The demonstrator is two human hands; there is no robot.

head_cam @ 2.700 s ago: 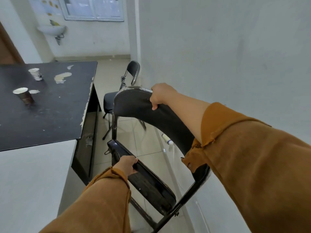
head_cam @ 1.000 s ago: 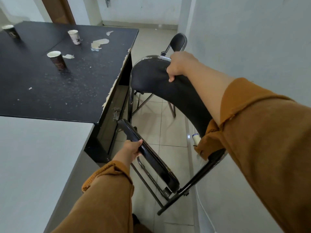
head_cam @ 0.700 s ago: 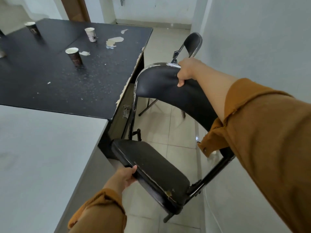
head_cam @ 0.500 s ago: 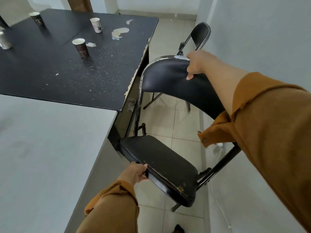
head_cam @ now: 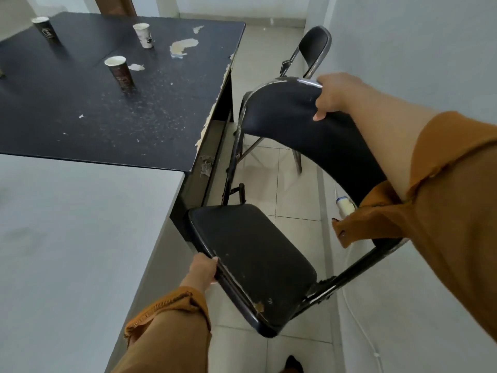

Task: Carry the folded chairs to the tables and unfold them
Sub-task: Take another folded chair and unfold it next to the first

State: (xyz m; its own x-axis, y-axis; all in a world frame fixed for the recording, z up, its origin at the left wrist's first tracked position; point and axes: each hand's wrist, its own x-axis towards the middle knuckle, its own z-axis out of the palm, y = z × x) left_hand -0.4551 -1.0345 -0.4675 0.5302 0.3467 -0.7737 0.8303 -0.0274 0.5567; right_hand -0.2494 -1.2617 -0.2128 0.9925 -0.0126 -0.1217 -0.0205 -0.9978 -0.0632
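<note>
From the head camera, looking down, the black folding chair (head_cam: 258, 254) sits in the narrow aisle between the tables and the wall (head_cam: 419, 39), its seat opened out nearly flat and its curved backrest (head_cam: 301, 122) rising at about 1 o'clock from the seat. The left hand (head_cam: 203, 270) reaches forward from 6 o'clock on an arm in a mustard-orange sleeve (head_cam: 172, 332), wrist straight, and grips the left edge of the seat: the fingers curl under the rim while the thumb lies along its top edge, so the hand is closed on the seat. The right hand (head_cam: 332, 94) comes in from 3 o'clock on a long, almost straight arm, forearm bare with the sleeve pushed back near the elbow; it clasps the top rail of the backrest, fingers wrapped over the far side out of sight and the thumb pressed down onto the near padded face. Whether the chair's feet touch the tiled floor (head_cam: 290, 195) cannot be told, as the seat hides them. At 9 o'clock lies a pale grey table (head_cam: 80, 238), and beyond it, toward 11 o'clock, a black table (head_cam: 80, 111) with a chipped edge and a peeled patch carries three paper cups: a dark one (head_cam: 121, 75) nearest, a white one (head_cam: 144, 35) behind it, and another dark one (head_cam: 45, 29) at the far left. At 12 o'clock a second chair (head_cam: 312, 49) stands already unfolded against the wall, just behind the held backrest.
</note>
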